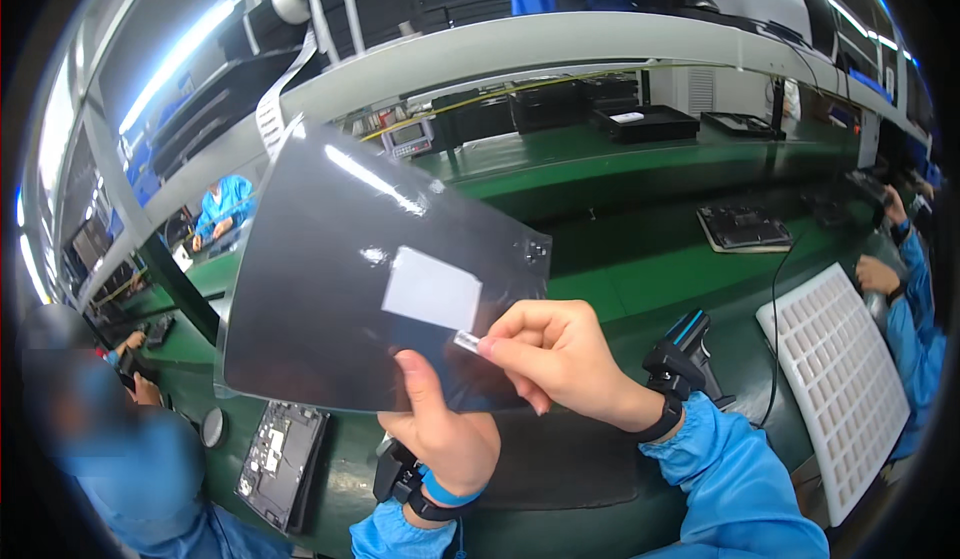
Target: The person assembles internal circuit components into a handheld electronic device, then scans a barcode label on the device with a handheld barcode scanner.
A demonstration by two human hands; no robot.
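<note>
A flat dark panel (300,299) in glossy clear film is held up, tilted, in front of me. My left hand (445,444) grips its lower edge, thumb on the near face and the other fingers hidden behind. On that face sits a white rectangular label (433,289). Below the label's lower right corner, my right hand (560,359) pinches a small white sticker (467,341) between thumb and forefinger. The sticker lies over the panel in this view; I cannot tell whether it touches.
A handheld scanner (685,354) stands right of my right wrist, near a white compartment tray (835,389). At lower left lies an opened laptop base (275,464). Co-workers sit on both sides. Across the green bench (640,274) are a black device (745,227) and black trays (650,124).
</note>
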